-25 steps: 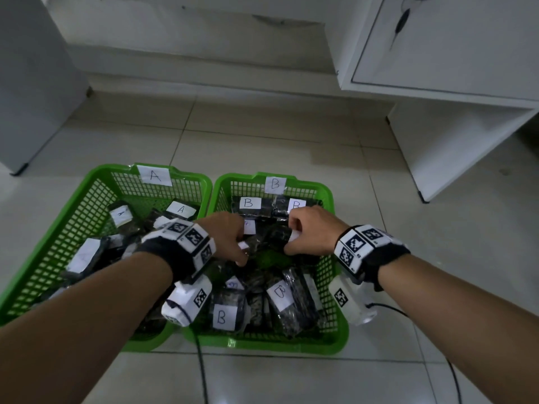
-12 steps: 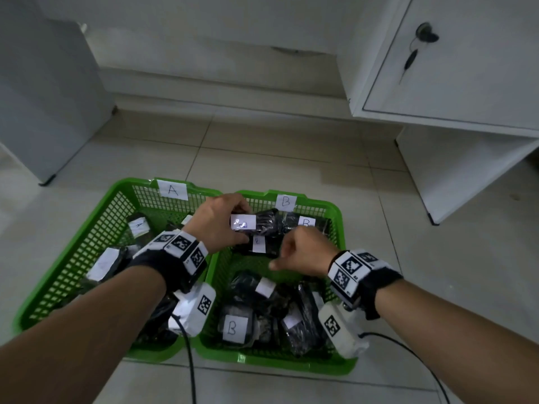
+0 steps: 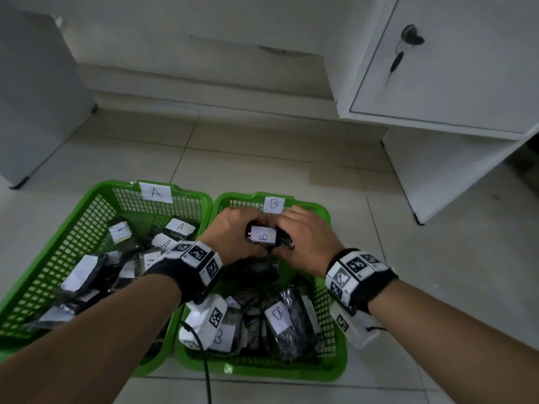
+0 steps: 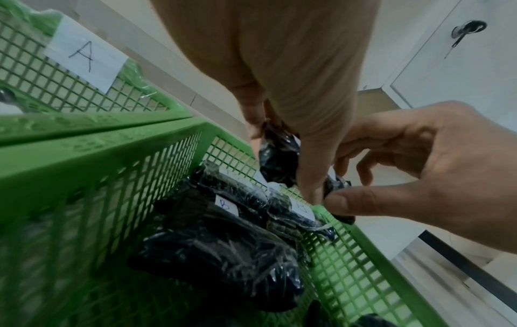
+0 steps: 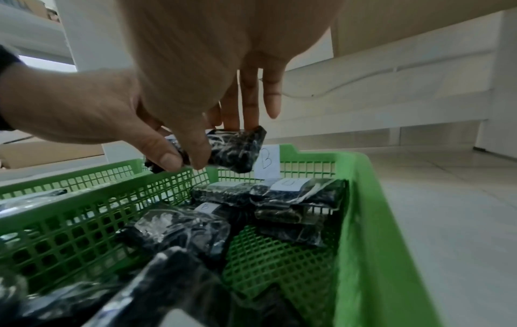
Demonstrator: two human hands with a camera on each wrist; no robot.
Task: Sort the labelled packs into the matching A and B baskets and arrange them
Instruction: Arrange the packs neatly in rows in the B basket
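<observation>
Tiled floor; both hands pinch crinkly B pack.

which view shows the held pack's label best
Head view: the pack sits between the left hand and right hand, its B label facing up. Both wrist views show only its dark wrapping, no label.

B pack lifted, right hand joined grip

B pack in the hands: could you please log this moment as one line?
held: B pack | left hand: grips | right hand: grips | over: B basket far end | not placed
</observation>
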